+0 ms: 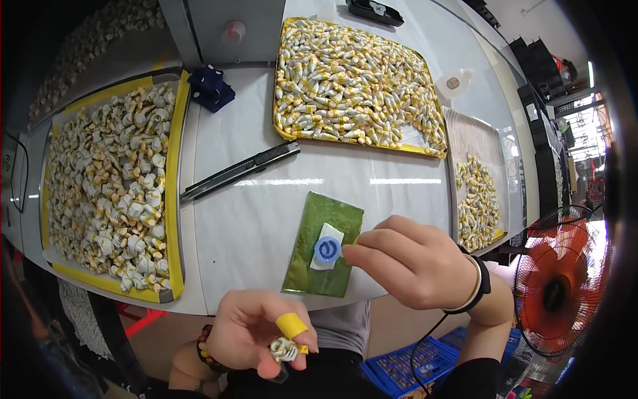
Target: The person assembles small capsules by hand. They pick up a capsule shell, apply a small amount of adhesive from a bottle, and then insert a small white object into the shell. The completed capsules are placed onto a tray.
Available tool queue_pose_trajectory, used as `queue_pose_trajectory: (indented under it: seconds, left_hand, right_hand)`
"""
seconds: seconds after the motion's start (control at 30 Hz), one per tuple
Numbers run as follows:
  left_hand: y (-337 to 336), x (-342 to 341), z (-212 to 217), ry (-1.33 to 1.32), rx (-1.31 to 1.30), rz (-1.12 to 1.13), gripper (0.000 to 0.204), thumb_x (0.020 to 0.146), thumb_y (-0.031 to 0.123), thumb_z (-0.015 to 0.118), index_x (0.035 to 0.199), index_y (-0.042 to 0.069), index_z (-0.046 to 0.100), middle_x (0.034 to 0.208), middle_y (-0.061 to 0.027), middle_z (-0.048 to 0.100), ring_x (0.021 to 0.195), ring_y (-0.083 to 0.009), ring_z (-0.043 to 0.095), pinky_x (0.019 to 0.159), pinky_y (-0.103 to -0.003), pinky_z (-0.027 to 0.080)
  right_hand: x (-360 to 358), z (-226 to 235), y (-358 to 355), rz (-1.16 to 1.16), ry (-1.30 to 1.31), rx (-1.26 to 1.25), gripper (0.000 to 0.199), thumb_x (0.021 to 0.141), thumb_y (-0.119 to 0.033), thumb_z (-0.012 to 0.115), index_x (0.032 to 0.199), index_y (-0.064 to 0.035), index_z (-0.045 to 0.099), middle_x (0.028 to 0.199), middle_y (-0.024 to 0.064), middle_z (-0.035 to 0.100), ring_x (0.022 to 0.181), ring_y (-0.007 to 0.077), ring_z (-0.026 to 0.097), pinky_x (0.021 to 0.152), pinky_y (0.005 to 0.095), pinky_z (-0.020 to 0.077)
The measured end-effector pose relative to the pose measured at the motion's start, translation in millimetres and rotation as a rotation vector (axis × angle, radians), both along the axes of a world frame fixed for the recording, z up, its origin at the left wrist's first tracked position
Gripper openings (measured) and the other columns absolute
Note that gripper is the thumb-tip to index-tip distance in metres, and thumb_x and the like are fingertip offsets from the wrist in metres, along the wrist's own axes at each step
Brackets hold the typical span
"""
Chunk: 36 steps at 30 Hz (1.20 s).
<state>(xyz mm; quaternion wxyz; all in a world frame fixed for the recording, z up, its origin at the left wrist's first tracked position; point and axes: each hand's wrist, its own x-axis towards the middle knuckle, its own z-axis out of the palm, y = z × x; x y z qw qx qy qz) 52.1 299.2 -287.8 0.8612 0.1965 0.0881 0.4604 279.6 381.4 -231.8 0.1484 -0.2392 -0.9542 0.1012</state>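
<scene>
My left hand (256, 329), low in the middle, is closed on a small white and yellow moulded piece (283, 349). A yellow band (292, 324) wraps one of its fingers. To the right, my right hand (415, 263) is closed in a pinch, its fingertips at the right edge of a small round blue cap (327, 249). Whether they grip the cap or something tiny beside it, I cannot tell. Dark curved marks show inside the cap, which sits on a white pad (318, 265) on a green rectangular board (332, 282).
A yellow-edged tray (176, 226) of white and yellow pieces stands left. Another yellow-rimmed tray (425, 154) of slimmer pieces lies at the back. A lined tray (473, 136) is at right. A black utility knife (242, 171), dark blue cloth (211, 88), white bottle (454, 83) and orange fan (557, 292) surround.
</scene>
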Motion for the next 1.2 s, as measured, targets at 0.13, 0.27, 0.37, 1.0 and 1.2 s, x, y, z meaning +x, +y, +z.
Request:
queue_pose_trajectory:
  seconds: [0.13,0.27,0.37,1.0,1.2]
  left_hand:
    - [1.8,1.1,3.0,0.032,-0.041,-0.022,0.045,0.071,0.027,0.077,0.097,-0.004,0.057,0.092,-0.0181,0.061,0.077,-0.0192,0.062,0.071,-0.028,0.049]
    - [0.6,2.7,0.3,0.093,-0.037,0.000,0.048,0.072,0.033,0.075,0.097,-0.004,0.057,0.087,-0.0153,0.062,0.078,-0.0194,0.062,0.071,-0.029,0.050]
    - [-0.5,-0.4,-0.2,0.135,-0.156,-0.046,0.049,0.072,0.037,0.073,0.096,-0.003,0.057,0.081,-0.0120,0.063,0.078,-0.0191,0.062,0.072,-0.029,0.050]
    - [0.2,20.1,-5.9,-0.154,-0.353,-0.363,0.044,0.084,0.035,0.065,0.101,-0.003,0.052,0.080,-0.0067,0.059,0.077,-0.0156,0.059,0.075,-0.030,0.046]
    - [5.4,24.9,0.4,-0.123,-0.340,-0.462,0.042,0.085,0.036,0.062,0.102,-0.001,0.053,0.085,-0.0055,0.058,0.078,-0.0133,0.058,0.075,-0.028,0.046]
  right_hand:
    - [-9.7,-11.9,0.1,0.002,-0.028,0.129,0.023,0.058,-0.008,0.059,0.078,0.0021,0.057,0.068,0.0043,0.044,0.063,0.0158,0.049,0.047,0.0229,0.0438]
    - [-13.8,-13.8,-1.1,0.051,-0.033,0.097,0.016,0.059,-0.010,0.059,0.072,-0.0005,0.055,0.069,0.0038,0.046,0.064,0.0152,0.049,0.048,0.0222,0.0442]
    - [-13.1,-3.8,-0.9,0.077,-0.103,0.064,0.013,0.060,-0.010,0.058,0.070,-0.0022,0.055,0.070,0.0036,0.046,0.065,0.0150,0.049,0.050,0.0222,0.0445]
    - [-9.7,8.6,-16.4,0.088,0.508,-0.131,0.019,0.066,0.000,0.067,0.085,0.0009,0.066,0.079,0.0075,0.060,0.064,0.0166,0.058,0.055,0.0239,0.0493]
    - [-10.5,20.6,-13.1,0.171,0.368,-0.164,0.016,0.069,-0.001,0.066,0.085,-0.0004,0.068,0.082,0.0065,0.062,0.066,0.0159,0.060,0.056,0.0230,0.0500]
